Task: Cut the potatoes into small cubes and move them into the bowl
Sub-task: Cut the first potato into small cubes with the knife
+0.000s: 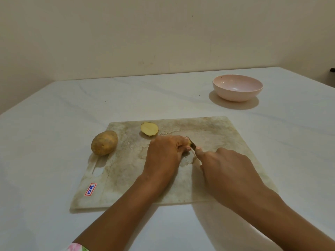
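A worn cutting board (217,174) lies in front of me. My left hand (164,156) curls over a piece of potato (189,141) near the board's middle; only a sliver of it shows past my fingers. My right hand (226,171) grips a knife (192,144), whose blade sits against that piece. A cut potato half (149,128) rests face up at the board's far edge. One whole potato (104,145) sits at the board's left edge. The pink bowl (237,87) stands at the far right with nothing visible inside.
The board lies on a white table (54,124) that meets a plain wall at the back. A red-framed label (90,189) marks the board's near left corner, beside its handle slot (97,171).
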